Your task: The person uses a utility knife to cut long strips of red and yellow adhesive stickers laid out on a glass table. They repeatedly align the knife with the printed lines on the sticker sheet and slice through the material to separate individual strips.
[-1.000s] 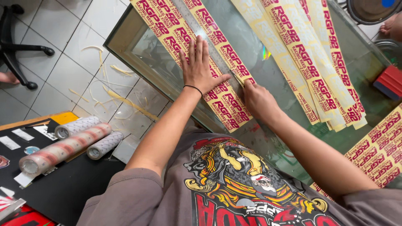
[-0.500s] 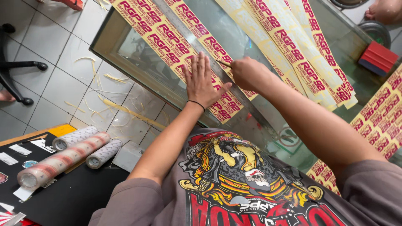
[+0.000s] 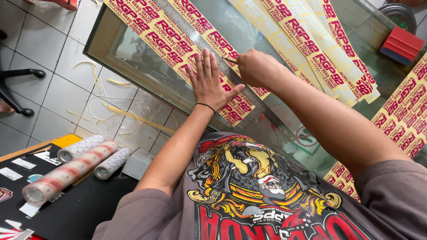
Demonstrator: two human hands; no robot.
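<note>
Bare glass (image 3: 231, 26) btwn sticker strips (image 3: 178, 40) (narrow)

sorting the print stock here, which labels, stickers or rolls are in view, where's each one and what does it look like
Sticker strip: long, cream with dark red lettering, flat on the glass table under the left hand and metal ruler.
Strip bundle: same colours, fanned out beyond the right hand.
Sticker sheet: cream and red, right edge.
Rolls: three, whitish and reddish, on the black surface at lower left.
Small stickers: white, far left.
</note>
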